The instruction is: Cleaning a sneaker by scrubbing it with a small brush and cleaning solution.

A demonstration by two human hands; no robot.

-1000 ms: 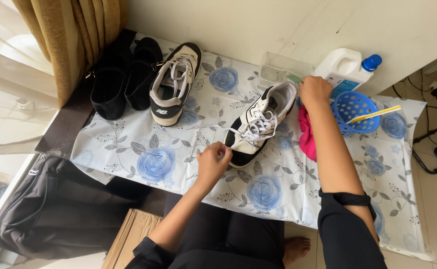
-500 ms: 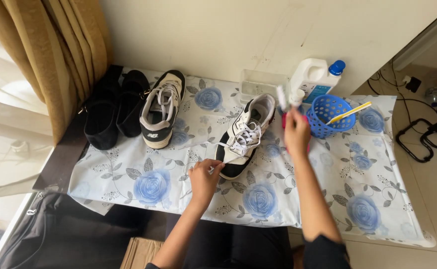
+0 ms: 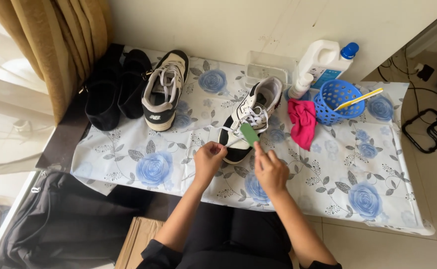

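Fingers: right hand (image 3: 270, 172) pinches green tag (image 3: 250, 133); left hand (image 3: 209, 158) pinches lace by sneaker (image 3: 251, 117).

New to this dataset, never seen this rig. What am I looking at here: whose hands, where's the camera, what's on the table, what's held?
There is no machine: a person wears a camera on the head, looking down at their own hands. The left hand pinches a white lace of the black-and-white sneaker. The right hand holds a small green tag in its fingers. On the flowered tablecloth also lie a second sneaker, black shoes, a pink cloth, a blue basket and a white bottle.
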